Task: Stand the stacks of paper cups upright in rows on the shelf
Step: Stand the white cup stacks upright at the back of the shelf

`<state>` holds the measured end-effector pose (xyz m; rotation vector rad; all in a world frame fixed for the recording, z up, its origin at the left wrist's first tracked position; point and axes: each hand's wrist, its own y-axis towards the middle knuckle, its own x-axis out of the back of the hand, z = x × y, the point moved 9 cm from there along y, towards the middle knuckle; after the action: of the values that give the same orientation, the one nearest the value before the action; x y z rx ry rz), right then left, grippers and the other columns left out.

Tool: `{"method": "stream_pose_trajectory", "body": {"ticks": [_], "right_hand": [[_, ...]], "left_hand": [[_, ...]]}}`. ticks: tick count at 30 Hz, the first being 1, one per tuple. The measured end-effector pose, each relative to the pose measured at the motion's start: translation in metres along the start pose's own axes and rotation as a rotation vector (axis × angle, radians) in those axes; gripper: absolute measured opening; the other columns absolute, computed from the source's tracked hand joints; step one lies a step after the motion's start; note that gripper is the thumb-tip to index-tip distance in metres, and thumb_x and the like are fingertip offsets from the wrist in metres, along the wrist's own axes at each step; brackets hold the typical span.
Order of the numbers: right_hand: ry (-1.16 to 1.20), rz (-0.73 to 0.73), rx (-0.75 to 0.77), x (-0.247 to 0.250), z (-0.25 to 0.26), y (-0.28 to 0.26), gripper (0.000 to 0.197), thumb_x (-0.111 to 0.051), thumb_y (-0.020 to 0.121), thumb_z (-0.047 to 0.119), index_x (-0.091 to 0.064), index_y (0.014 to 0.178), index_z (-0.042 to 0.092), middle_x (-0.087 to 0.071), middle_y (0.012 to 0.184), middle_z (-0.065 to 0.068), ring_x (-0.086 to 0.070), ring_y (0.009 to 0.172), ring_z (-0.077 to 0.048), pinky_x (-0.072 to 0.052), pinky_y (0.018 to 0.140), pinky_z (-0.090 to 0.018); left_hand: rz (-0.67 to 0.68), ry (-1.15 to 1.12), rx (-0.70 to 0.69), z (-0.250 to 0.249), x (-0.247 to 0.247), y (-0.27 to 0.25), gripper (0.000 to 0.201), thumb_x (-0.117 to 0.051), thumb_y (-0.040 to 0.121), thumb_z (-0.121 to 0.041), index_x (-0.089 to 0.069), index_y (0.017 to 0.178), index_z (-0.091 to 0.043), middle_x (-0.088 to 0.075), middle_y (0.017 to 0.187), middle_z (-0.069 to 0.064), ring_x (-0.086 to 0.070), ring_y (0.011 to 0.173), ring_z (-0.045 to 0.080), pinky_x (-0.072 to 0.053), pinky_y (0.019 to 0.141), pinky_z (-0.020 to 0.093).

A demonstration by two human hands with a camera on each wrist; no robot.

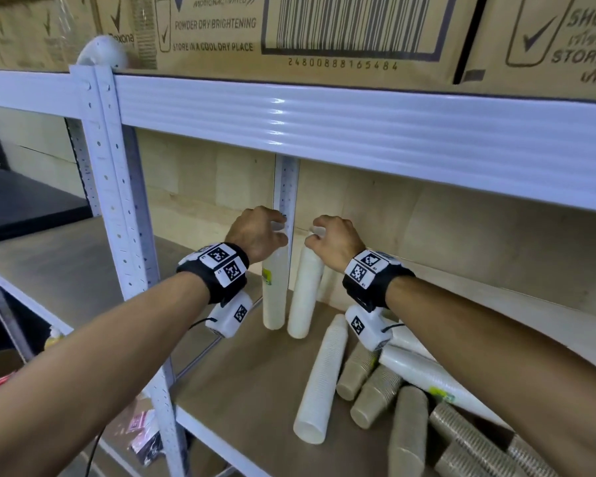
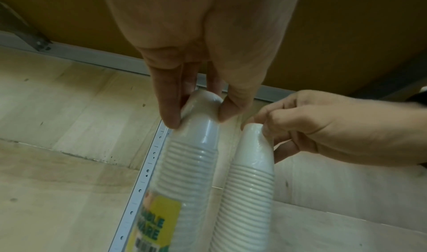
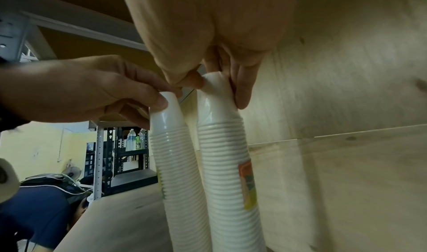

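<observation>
- We work on the shelf (image 1: 241, 401), a wooden board in a white metal rack; cardboard boxes (image 1: 324, 32) load the tier above, so headroom is limited and the tall stacks must go in under the white beam (image 1: 358, 132).
- At about 5 o'clock on the board lies the heap of cup stacks (image 1: 393, 390), white and brown sleeves on their sides, crossing one another; we judge these are the ones not yet stood up.
- At 12 o'clock, back by the rear post (image 1: 286, 187), stand two white stacks just beside each other, likely to start the row at the back and leave the front free.
- The left stack (image 1: 274, 294) stands nearly upright, its yellow label facing 9 o'clock; the right stack (image 1: 305, 294) tilts slightly, its top leaning toward its neighbour.
- Our left hand (image 1: 255, 234) pinches the top cup of the left stack between thumb and fingers, as the left wrist view shows; holding it high steadies a tall, tippy column.
- Our right hand (image 1: 336, 241) likewise pinches the top of the right stack, thumb on one side and fingers on the other, probably to bring it plumb.
</observation>
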<state>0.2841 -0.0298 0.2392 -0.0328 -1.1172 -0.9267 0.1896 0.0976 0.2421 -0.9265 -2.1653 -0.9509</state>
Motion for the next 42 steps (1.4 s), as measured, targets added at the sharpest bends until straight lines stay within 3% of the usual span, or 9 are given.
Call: {"method": "stream_pose_trajectory", "body": {"ticks": [9,14,19,22,25,29,37,40,42], "right_hand": [[0.003,0.045,-0.027,-0.018,0.005,0.028,0.031,-0.059,0.086,0.023,-0.066,0.109,0.003,-0.067,0.112,-0.013,-0.062,0.103,-0.031,-0.053,0.087,-0.036],[0.031,0.091,-0.045,-0.029,-0.003,0.034,0.039,-0.06,0.088,0.022,-0.062,0.126,0.01,-0.062,0.129,-0.011,-0.059,0.117,-0.028,-0.048,0.094,-0.028],[0.029,0.125,-0.046,-0.031,-0.007,0.04,0.031,-0.059,0.088,0.022,-0.067,0.116,0.01,-0.066,0.122,-0.007,-0.06,0.113,-0.026,-0.05,0.094,-0.033],[0.002,0.128,-0.05,-0.031,-0.009,0.045,0.018,-0.057,0.085,0.025,-0.07,0.094,0.015,-0.069,0.102,-0.002,-0.062,0.097,-0.024,-0.053,0.085,-0.034],[-0.035,0.12,-0.067,-0.033,-0.014,0.049,0.023,-0.053,0.081,0.028,-0.053,0.067,0.01,-0.06,0.072,-0.003,-0.057,0.073,-0.025,-0.052,0.069,-0.036],[-0.054,0.088,-0.064,-0.03,-0.017,0.055,0.029,-0.056,0.087,0.031,-0.066,0.091,0.005,-0.066,0.091,-0.008,-0.062,0.085,-0.026,-0.052,0.072,-0.034],[-0.081,0.1,-0.061,-0.033,-0.022,0.061,0.047,-0.059,0.09,0.045,-0.058,0.122,0.01,-0.062,0.122,-0.009,-0.059,0.108,-0.026,-0.047,0.08,-0.031],[-0.037,0.147,-0.037,-0.036,-0.018,0.058,0.051,-0.061,0.089,0.036,-0.053,0.135,0.017,-0.056,0.137,-0.006,-0.054,0.123,-0.024,-0.045,0.094,-0.028],[-0.017,0.178,-0.011,-0.038,-0.014,0.057,0.045,-0.06,0.09,0.023,-0.055,0.134,0.018,-0.056,0.138,-0.004,-0.053,0.125,-0.021,-0.041,0.09,-0.022]], "left_hand": [[0.078,0.008,0.023,0.008,-0.016,0.035,0.047,-0.071,0.081,-0.025,-0.066,0.126,-0.018,-0.063,0.132,0.001,-0.058,0.118,0.017,-0.042,0.088,0.02],[0.108,0.001,0.039,0.017,-0.026,0.044,0.045,-0.071,0.082,-0.022,-0.065,0.127,-0.015,-0.063,0.131,0.002,-0.059,0.116,0.017,-0.042,0.084,0.019],[0.146,0.041,0.028,0.019,-0.03,0.051,0.013,-0.065,0.086,-0.021,-0.067,0.099,-0.019,-0.058,0.099,0.0,-0.055,0.096,0.018,-0.041,0.079,0.022],[0.139,0.05,0.031,0.021,-0.03,0.055,0.039,-0.068,0.087,-0.029,-0.068,0.123,-0.014,-0.066,0.12,0.002,-0.06,0.108,0.02,-0.041,0.078,0.022],[0.117,0.045,0.048,0.022,-0.029,0.058,0.047,-0.071,0.085,-0.035,-0.065,0.127,-0.015,-0.064,0.129,0.006,-0.06,0.113,0.022,-0.042,0.078,0.023],[0.1,0.038,0.074,0.022,-0.027,0.061,0.048,-0.072,0.083,-0.039,-0.066,0.124,-0.016,-0.063,0.128,0.007,-0.061,0.11,0.023,-0.043,0.077,0.025],[0.197,0.065,0.025,0.013,-0.032,0.06,0.043,-0.067,0.086,-0.031,-0.061,0.126,-0.017,-0.059,0.128,0.006,-0.055,0.116,0.022,-0.044,0.086,0.027],[0.247,0.131,-0.028,0.004,-0.036,0.057,0.01,-0.058,0.091,-0.019,-0.058,0.1,-0.015,-0.062,0.12,0.011,-0.054,0.108,0.022,-0.044,0.095,0.034],[0.241,0.144,-0.036,0.005,-0.036,0.058,0.021,-0.058,0.092,-0.02,-0.066,0.104,-0.005,-0.063,0.124,0.012,-0.056,0.112,0.026,-0.046,0.093,0.033]]}}
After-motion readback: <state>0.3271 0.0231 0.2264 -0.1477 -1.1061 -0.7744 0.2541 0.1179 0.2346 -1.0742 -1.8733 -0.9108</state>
